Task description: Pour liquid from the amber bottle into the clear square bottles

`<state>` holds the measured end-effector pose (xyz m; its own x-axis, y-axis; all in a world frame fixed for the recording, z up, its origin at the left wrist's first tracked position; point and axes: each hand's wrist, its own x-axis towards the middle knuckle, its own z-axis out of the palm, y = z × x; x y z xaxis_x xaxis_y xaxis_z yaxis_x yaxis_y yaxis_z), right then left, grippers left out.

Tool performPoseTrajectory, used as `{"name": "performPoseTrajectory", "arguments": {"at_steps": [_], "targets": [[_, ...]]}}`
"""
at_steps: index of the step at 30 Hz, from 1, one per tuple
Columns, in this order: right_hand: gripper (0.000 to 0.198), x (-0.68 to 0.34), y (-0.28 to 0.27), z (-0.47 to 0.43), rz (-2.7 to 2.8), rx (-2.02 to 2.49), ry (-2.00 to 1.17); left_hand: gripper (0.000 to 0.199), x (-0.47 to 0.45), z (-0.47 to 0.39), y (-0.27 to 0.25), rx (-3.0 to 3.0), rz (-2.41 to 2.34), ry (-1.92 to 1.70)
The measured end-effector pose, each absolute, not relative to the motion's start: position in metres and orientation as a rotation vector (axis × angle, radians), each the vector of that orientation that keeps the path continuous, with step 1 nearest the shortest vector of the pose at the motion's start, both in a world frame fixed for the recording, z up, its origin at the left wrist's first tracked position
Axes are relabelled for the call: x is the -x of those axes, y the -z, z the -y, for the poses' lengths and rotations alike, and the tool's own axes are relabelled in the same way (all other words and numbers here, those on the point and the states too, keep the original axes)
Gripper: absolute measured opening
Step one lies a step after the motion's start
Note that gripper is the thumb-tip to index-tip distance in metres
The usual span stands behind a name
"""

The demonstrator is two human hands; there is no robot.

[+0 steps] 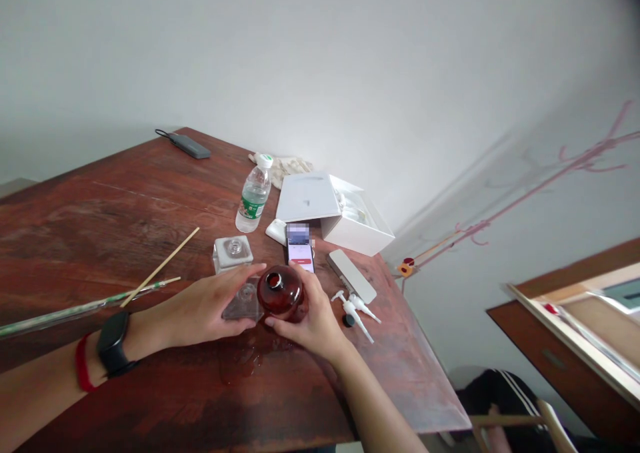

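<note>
My left hand [213,306] is closed around the sides of a clear square bottle [244,301]. In my right hand [315,323] is a round brown bottle [283,293], upright with its open neck showing. The two bottles stand side by side, nearly touching. Just behind my left hand is a second square bottle [233,251], clear with a pale top. Two white pump heads [353,313] and a small black cap [349,320] lie to the right of my right hand. Drops of liquid [245,363] wet the wood in front of the bottles.
On the wooden table [125,193], a water bottle [253,196] stands behind a phone [300,247]. An open white box [357,223], a pale case [351,276], a grey device [190,145] and thin sticks [163,266] lie around. A coat rack [530,196] leans at right.
</note>
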<state>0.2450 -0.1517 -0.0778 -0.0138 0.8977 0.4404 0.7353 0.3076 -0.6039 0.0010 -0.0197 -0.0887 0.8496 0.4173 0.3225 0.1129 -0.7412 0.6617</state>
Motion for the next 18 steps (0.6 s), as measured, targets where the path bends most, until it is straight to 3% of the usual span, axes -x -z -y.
{"name": "performPoseTrajectory", "arguments": {"at_steps": [18], "targets": [[0.096, -0.2432, 0.0794, 0.1511, 1.760, 1.449, -0.286, 0.085, -0.0035, 0.0162, 0.0926, -2.387, -0.344, -0.602]]}}
